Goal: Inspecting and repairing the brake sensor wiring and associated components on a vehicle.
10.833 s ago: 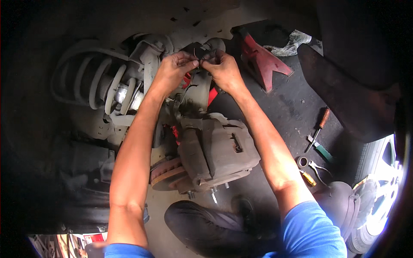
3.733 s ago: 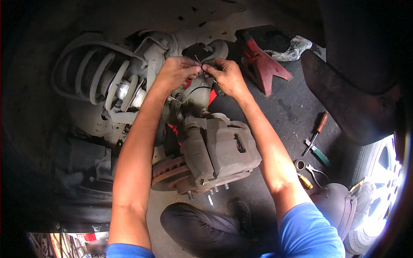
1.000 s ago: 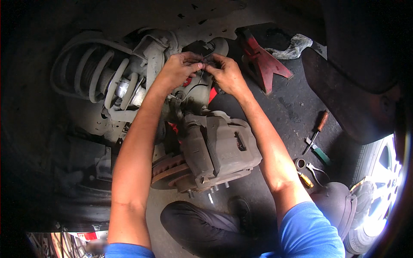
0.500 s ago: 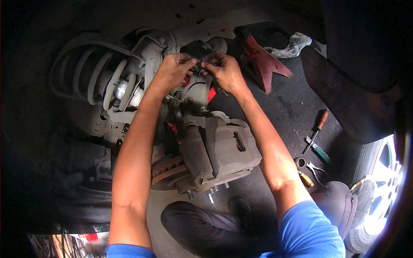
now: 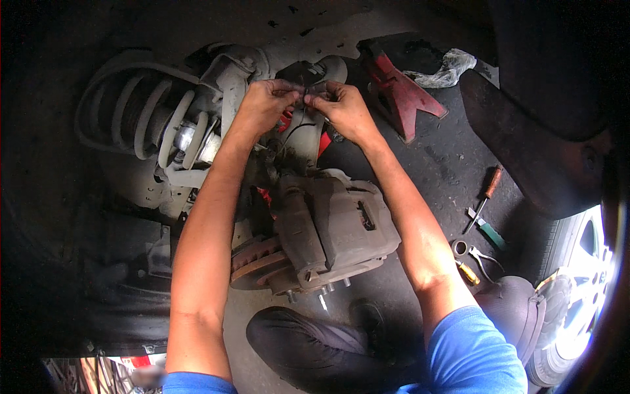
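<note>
Beyond the brake caliper (image 5: pixel 348 223), my left hand (image 5: pixel 268 108) and my right hand (image 5: pixel 341 111) meet with fingertips pinched almost together. A thin dark wire (image 5: pixel 293 129) runs down from between them toward the suspension parts; both hands appear closed on it, though its end is hidden by the fingers. Under my forearms, the caliper sits over a rusty brake disc (image 5: pixel 257 261) with studs pointing toward me. Left of my left hand is the strut's coil spring (image 5: pixel 176 131). Red parts show below the hands.
Right of my hands stands a red jack stand (image 5: pixel 401 98), with crumpled clear plastic (image 5: pixel 451 69) beyond it. On the floor at right lie a screwdriver (image 5: pixel 491 184), a green-handled tool (image 5: pixel 492 235), a metal ring (image 5: pixel 459 248) and pliers (image 5: pixel 484 261). A wheel (image 5: pixel 541 348) lies near my knee.
My fingertips have shifted slightly and drawn closer together. The wire below them now curves differently. The caliper and floor tools stay where they were.
</note>
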`<act>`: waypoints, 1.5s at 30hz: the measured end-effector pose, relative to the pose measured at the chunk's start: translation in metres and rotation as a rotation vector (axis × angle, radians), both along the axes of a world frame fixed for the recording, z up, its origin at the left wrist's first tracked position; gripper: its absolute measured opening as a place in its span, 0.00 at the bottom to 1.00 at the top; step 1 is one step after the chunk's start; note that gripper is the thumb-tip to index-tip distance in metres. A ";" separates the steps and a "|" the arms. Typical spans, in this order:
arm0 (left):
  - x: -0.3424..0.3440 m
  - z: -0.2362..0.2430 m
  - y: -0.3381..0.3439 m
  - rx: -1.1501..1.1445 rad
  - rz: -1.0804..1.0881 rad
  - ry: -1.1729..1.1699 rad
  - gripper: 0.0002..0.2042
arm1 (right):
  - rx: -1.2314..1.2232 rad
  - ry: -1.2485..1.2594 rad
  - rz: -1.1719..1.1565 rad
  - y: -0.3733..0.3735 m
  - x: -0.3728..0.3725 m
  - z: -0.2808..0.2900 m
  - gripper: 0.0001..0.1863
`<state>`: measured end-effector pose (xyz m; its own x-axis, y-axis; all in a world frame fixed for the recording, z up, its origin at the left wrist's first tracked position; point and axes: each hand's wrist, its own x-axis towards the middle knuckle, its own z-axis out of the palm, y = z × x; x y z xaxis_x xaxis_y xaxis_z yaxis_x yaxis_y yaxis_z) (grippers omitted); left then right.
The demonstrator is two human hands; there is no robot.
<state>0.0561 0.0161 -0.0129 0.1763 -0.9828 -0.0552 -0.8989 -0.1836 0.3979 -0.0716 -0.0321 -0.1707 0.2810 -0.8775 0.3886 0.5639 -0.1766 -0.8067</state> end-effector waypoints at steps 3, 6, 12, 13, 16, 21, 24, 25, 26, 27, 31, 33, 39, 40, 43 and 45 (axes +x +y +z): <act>-0.009 -0.006 -0.004 0.009 -0.052 0.053 0.13 | 0.031 0.143 0.029 -0.008 -0.010 -0.004 0.10; -0.017 -0.016 -0.012 -0.038 -0.103 0.090 0.13 | 0.081 0.011 0.057 -0.015 -0.010 -0.015 0.11; -0.006 -0.016 -0.011 -0.157 -0.089 0.039 0.14 | 0.114 -0.153 0.145 -0.006 -0.007 -0.001 0.12; -0.007 -0.015 -0.012 -0.165 -0.097 0.000 0.14 | 0.115 -0.153 0.145 -0.007 -0.008 -0.001 0.12; -0.014 -0.012 -0.011 -0.192 -0.113 -0.046 0.14 | 0.133 -0.180 0.189 -0.008 -0.009 -0.001 0.12; -0.032 -0.014 -0.005 -0.177 -0.055 -0.275 0.17 | 0.229 -0.209 0.219 -0.006 -0.011 -0.001 0.11; -0.029 -0.013 -0.006 -0.167 -0.063 -0.287 0.17 | 0.232 -0.223 0.202 -0.006 -0.009 0.002 0.12; -0.027 -0.013 -0.007 -0.158 -0.078 -0.264 0.17 | 0.232 -0.223 0.202 -0.006 -0.008 0.002 0.12; -0.025 -0.014 -0.008 -0.159 -0.078 -0.265 0.17 | 0.227 -0.223 0.202 -0.006 -0.008 0.003 0.12; -0.023 -0.015 -0.008 -0.165 -0.101 -0.215 0.16 | 0.222 -0.222 0.203 -0.006 -0.008 0.003 0.13; -0.022 -0.016 -0.007 -0.185 -0.140 -0.052 0.15 | 0.188 -0.177 0.164 -0.007 -0.014 0.004 0.12; -0.021 -0.016 -0.007 -0.158 -0.110 0.003 0.14 | 0.202 -0.210 0.182 -0.005 -0.014 0.007 0.13; -0.014 -0.015 -0.007 -0.155 -0.111 0.116 0.13 | 0.191 -0.281 0.244 -0.005 -0.012 0.008 0.15; -0.015 -0.015 -0.008 -0.160 -0.080 0.122 0.13 | 0.190 -0.278 0.241 -0.007 -0.012 0.005 0.15; -0.019 -0.013 -0.009 -0.113 -0.051 0.127 0.13 | 0.197 -0.265 0.248 -0.012 -0.011 0.001 0.14; -0.021 -0.014 -0.010 -0.113 -0.039 0.121 0.12 | 0.197 -0.190 0.210 -0.013 -0.010 0.001 0.13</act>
